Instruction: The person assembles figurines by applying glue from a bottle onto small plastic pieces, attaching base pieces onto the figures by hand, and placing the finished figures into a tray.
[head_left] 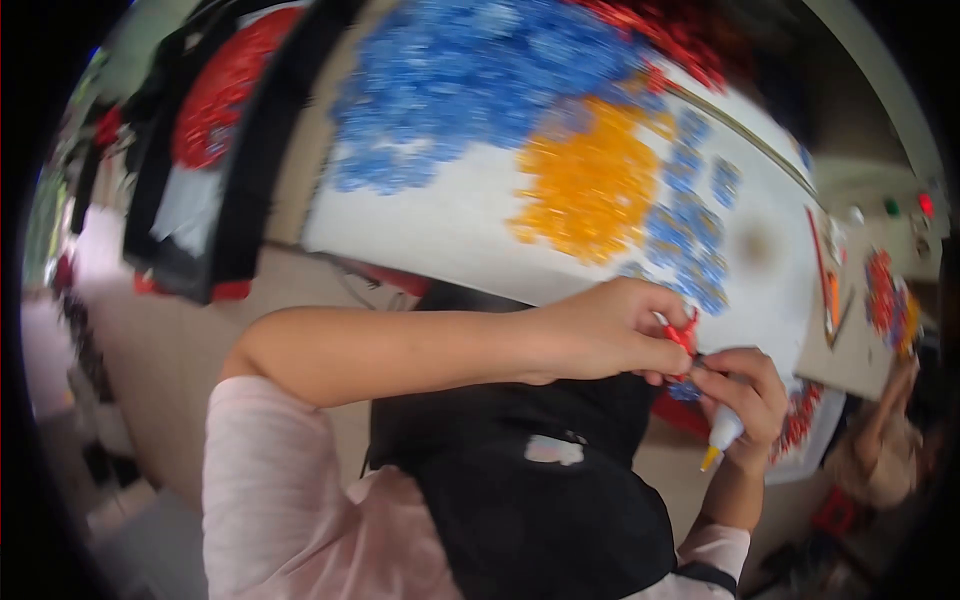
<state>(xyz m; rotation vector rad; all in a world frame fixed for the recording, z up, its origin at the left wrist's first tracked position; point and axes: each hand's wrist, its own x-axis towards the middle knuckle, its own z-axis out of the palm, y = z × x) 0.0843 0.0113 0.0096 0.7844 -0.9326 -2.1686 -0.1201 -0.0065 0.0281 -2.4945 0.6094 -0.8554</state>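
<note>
My left hand (622, 332) pinches a small shiny red piece (681, 333) just off the front edge of the white table. Close beside it, my right hand (748, 392) is closed around a small white bottle (726, 428) with a yellow tip that points down toward me. Its thumb and forefinger meet near the red piece, at a small dark bit that I cannot make out. On the table past my hands lie a heap of orange pieces (590, 185) and smaller groups of blue-and-yellow pieces (690, 240).
A large heap of blue pieces (470, 80) covers the table's (460, 215) far left, with red pieces (680, 40) behind. At left stands a black bin (235, 200) holding red pieces. Orange-handled tools (831, 295) lie at right, near another person (885, 440).
</note>
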